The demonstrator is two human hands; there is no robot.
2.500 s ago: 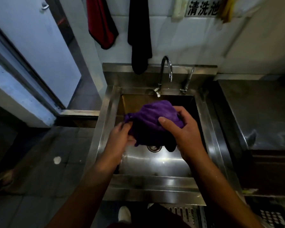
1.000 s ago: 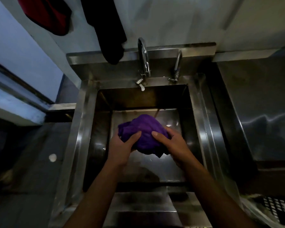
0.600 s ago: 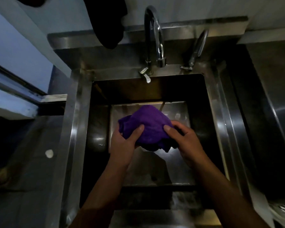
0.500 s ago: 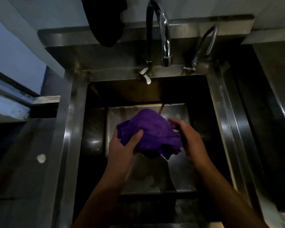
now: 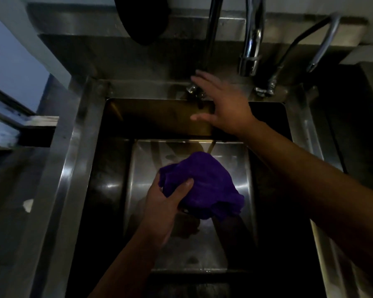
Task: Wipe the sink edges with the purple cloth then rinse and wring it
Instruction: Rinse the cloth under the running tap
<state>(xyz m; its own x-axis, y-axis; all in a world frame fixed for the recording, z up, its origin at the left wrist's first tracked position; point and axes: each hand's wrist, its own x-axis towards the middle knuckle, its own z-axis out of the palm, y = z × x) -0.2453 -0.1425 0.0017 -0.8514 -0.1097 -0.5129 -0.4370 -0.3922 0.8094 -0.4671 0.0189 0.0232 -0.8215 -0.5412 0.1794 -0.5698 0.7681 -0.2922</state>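
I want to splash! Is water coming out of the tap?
No. Nothing runs from the tap spout. The right hand reaches toward its handle; the left hand holds the bunched cloth.

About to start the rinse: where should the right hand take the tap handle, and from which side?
Take the small lever at the base of the tall spout, on the sink's back rim. Come from the front and right, where the open right hand reaches; the left hand holds the purple cloth.
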